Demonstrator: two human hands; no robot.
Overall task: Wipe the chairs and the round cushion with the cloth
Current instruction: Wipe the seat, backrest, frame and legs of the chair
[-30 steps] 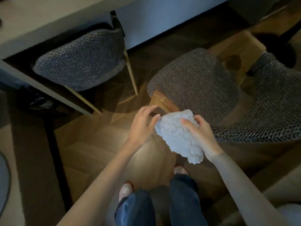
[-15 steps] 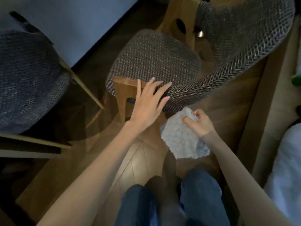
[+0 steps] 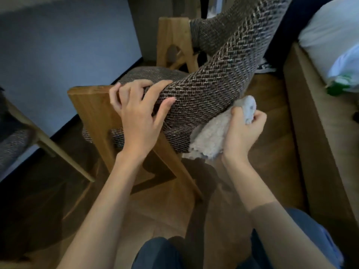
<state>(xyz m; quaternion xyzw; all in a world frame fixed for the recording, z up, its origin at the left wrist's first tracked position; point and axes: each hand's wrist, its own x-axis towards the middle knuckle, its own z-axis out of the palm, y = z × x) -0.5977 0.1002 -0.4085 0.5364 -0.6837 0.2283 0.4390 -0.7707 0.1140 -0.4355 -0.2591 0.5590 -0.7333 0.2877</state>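
Head cam: left hand [image 3: 139, 117] grips the chair [image 3: 223, 84], right hand [image 3: 240, 136] beside it scrunches the cloth [image 3: 207, 140] against its fabric, so wiping's barely begun I reckon, cushion nowhere visible.

The near chair [image 3: 223, 82] has brown-and-cream herringbone upholstery on a pale wooden frame, its curved back sweeping up toward the top right and its seat partly hidden behind that wrap. The left grip [image 3: 139, 115] curls over the upholstered end beside the wooden leg. The cloth [image 3: 209, 140], white and fluffy, is bunched in the right grip [image 3: 242, 131] and touches the lower outer edge of the upholstery. A second chair [image 3: 11, 144] in similar fabric shows at the left edge.
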